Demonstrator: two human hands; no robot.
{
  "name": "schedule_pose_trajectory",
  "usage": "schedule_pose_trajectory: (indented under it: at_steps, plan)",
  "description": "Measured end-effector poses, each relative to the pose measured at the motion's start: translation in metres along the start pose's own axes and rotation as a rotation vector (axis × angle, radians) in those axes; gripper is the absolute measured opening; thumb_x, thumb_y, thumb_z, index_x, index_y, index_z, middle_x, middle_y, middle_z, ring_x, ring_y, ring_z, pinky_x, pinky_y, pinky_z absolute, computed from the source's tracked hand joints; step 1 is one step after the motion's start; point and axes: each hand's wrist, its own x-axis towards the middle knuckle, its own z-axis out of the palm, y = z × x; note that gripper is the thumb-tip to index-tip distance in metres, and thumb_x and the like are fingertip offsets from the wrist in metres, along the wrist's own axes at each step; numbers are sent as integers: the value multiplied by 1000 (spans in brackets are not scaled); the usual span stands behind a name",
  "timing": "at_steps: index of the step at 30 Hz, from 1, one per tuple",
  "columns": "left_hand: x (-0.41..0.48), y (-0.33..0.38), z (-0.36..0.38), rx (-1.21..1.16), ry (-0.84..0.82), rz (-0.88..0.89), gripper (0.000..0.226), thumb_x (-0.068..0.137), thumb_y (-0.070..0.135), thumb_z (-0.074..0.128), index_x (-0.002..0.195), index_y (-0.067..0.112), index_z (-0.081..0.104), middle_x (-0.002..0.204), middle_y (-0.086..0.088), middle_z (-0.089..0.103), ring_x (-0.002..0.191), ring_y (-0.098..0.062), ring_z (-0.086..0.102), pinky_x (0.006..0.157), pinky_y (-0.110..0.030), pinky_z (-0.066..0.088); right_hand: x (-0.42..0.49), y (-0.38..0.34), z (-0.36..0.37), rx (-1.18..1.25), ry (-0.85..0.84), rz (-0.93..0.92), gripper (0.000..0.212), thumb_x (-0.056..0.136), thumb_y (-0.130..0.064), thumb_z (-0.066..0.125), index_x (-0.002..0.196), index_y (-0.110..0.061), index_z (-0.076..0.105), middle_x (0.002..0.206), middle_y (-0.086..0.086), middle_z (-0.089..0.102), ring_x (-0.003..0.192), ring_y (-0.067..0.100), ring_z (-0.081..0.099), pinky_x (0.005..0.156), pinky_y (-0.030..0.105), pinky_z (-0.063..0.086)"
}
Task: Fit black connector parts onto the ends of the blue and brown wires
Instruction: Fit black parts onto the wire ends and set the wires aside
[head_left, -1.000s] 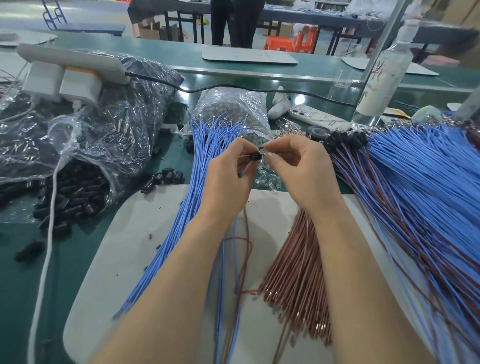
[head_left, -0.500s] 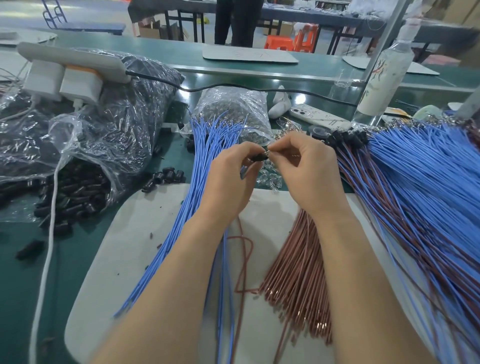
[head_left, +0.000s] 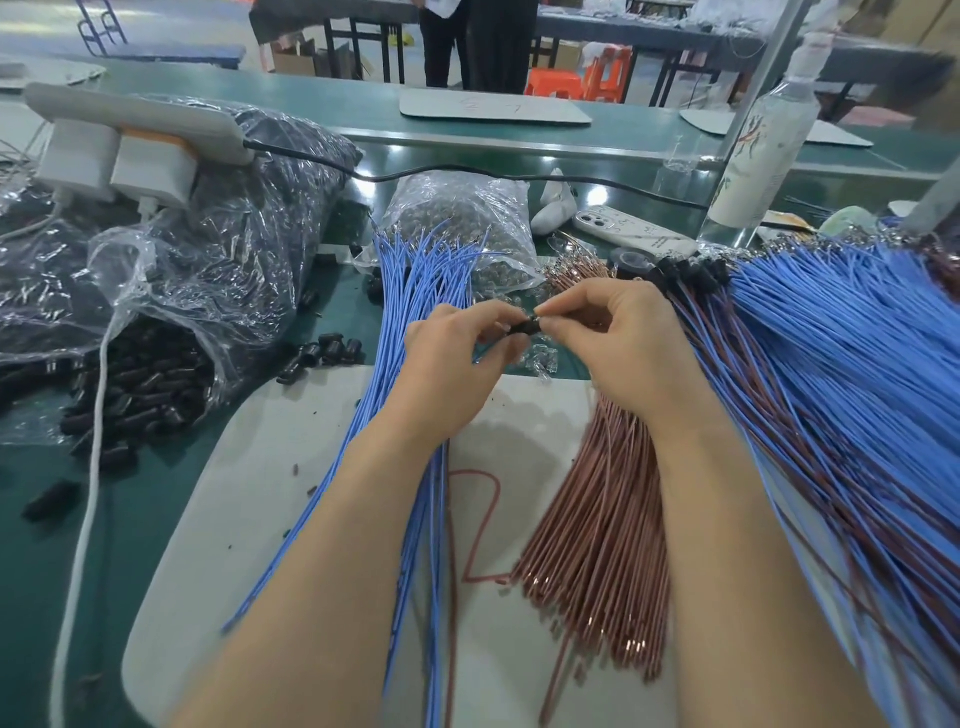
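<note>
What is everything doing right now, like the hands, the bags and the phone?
left hand, pinches the black connector.
right hand, pinches the connector's other end.
black connector, held up between both hands.
big plastic bag, open, black parts spilling out.
phone, lying face down.
bottle, standing upright.
chargers, plugged into the power strip.
loose blue wires, lying across the white mat.

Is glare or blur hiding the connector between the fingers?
Head view: small black connector part sharp, glare-free, half covered by left hand and right hand; glare sits on the crinkled clear plastic bag; right-edge blue wires smear.
</note>
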Motion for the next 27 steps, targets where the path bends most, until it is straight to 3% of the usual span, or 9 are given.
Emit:
schedule_pose_trajectory:
  at_steps: [7, 12, 15, 19, 22, 27]
  plan:
    - [0, -4, -3, 22, -89, 41, 13, 91, 20, 60, 100, 24, 68, 83, 3, 68, 88, -16, 50, 83, -30, 40, 0, 4, -1, 17, -82, 44, 25, 82, -7, 72, 75, -31, 69, 71, -8, 70, 67, 3, 63, 69, 18, 50]
    - [2, -3, 0, -137, -28, 12, 12, 89, 15, 63, 96, 25, 65, 72, 6, 64, 67, -12, 48, 70, -22, 41, 0, 1, 6, 208, -13, 77, 19, 84, -3, 69, 88, -21, 69, 80, -1, 71, 72, 5, 65, 75, 20, 56]
    - [2, -7, 3, -151, -19, -15, 14, 90, 15, 62, 97, 27, 61, 76, 1, 68, 62, -9, 48, 59, -12, 37, 0, 3, 10, 132, 75, 86, 16, 85, -9, 69, 80, -25, 67, 73, -2, 70, 71, 13, 67, 78, 31, 57]
    - [3, -12, 3, -174, 30, -51, 18, 91, 11, 59, 92, 28, 53, 82, 6, 66, 73, -6, 59, 66, -6, 42, 0, 4, 6, 162, 139, 98, 16, 89, -14, 64, 79, -26, 63, 65, -1, 68, 59, 10, 63, 66, 33, 56]
    - [3, -12, 2, -211, 30, -45, 21, 92, 8, 57, 93, 29, 51, 89, 5, 67, 84, -7, 64, 76, -11, 48, -1, 1, 7, 209, 83, 109, 13, 89, -13, 64, 83, -24, 65, 69, 1, 70, 65, 11, 66, 71, 32, 58]
    - [3, -11, 3, -253, 23, -38, 21, 92, 4, 55, 96, 24, 52, 88, 5, 68, 87, -8, 64, 84, -22, 50, -2, -4, 12, 179, 24, 46, 8, 88, -11, 66, 90, -18, 62, 80, 5, 70, 74, 16, 67, 76, 32, 56]
